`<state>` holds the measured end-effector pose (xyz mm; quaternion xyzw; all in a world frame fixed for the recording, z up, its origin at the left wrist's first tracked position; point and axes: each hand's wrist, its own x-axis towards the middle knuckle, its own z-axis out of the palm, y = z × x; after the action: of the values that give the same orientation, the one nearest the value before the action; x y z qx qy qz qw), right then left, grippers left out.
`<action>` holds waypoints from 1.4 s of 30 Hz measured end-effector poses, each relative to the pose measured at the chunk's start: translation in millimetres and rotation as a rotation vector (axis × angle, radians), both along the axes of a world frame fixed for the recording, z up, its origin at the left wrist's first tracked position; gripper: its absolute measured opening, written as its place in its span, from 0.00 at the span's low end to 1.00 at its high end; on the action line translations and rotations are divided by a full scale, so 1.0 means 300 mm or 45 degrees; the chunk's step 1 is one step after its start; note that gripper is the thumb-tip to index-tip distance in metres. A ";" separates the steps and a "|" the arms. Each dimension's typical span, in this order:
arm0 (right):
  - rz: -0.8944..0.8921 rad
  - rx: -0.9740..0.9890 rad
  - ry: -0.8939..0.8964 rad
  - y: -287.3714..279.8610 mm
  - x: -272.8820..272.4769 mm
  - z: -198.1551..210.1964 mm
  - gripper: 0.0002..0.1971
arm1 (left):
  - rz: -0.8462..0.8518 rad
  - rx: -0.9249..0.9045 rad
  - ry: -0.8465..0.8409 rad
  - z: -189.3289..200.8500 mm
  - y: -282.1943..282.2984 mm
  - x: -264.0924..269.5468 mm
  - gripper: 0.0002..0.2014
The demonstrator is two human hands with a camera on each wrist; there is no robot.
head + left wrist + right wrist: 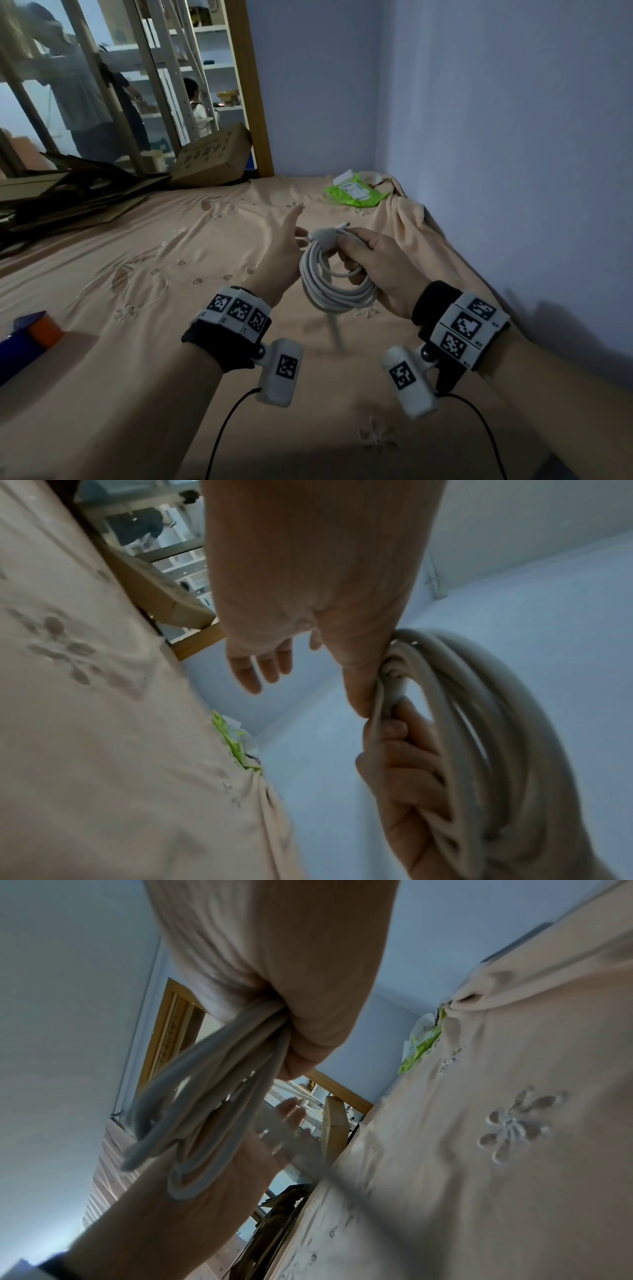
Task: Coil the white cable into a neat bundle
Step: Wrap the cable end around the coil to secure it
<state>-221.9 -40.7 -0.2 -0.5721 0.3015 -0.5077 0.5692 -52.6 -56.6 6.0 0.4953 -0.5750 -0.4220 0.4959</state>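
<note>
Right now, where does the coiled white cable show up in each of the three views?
Head: white cable at centre, gripped by the right hand, above the bed sheet.
Left wrist: loops at right, beside the left hand.
Right wrist: loops hanging at centre-left.
Shared landmark: green packet near the wall.

Cable [334, 274] top hidden in right hand [380, 263]; loose tail seemingly blurred.

Bed [171, 260] with peach embroidered sheet; green packet [356, 192] at far corner by wall, flattened cardboard [68, 198] along far-left edge, blue-orange object [27, 339] at near-left edge
</note>
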 end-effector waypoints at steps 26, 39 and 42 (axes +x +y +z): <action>-0.100 -0.067 0.113 0.002 0.005 -0.009 0.12 | 0.071 -1.148 -0.522 -0.006 0.060 -0.037 0.08; -0.144 -0.108 0.157 -0.002 0.002 0.002 0.12 | 0.070 -0.910 -0.462 -0.011 0.070 -0.042 0.20; -0.218 -0.121 0.209 -0.027 -0.012 0.001 0.10 | 0.031 -0.885 -0.614 0.000 0.057 -0.023 0.22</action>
<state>-225.5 -48.7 0.2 -0.6103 0.3702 -0.5197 0.4694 -59.5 -39.6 5.9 0.3899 -0.7768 -0.0692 0.4896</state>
